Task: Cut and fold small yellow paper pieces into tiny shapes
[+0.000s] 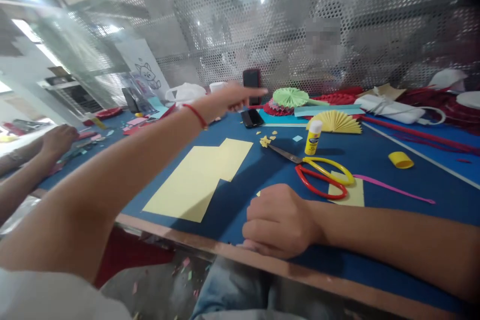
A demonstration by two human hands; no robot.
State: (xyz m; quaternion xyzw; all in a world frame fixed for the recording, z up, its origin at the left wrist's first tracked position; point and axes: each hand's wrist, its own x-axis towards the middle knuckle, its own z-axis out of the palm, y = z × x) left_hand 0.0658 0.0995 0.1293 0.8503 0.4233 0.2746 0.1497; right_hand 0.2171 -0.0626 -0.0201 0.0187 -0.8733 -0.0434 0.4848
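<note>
My left hand [238, 96] reaches forward over the table, index finger stretched out and the other fingers curled. Nothing shows in it. Its fingertip appears near the round green folded-paper fan [290, 97], and a black phone [252, 118] lies just below. Close to the table's front edge rests my right hand [277, 222], closed in a fist with its palm hidden. Pale yellow paper sheets [191, 180] lie to its left. Beyond it are scissors [318, 175] with one yellow and one red handle, partly on a small yellow paper piece [356, 192], and an upright glue stick [313, 137].
A yellow pleated fan [335, 122], a yellow cap [401, 160] and a pink strip [393, 189] lie on the right. White power strip [392, 109] and red cords sit at the back before a perforated metal screen [225, 25]. Another person's hands [58, 142] are at far left.
</note>
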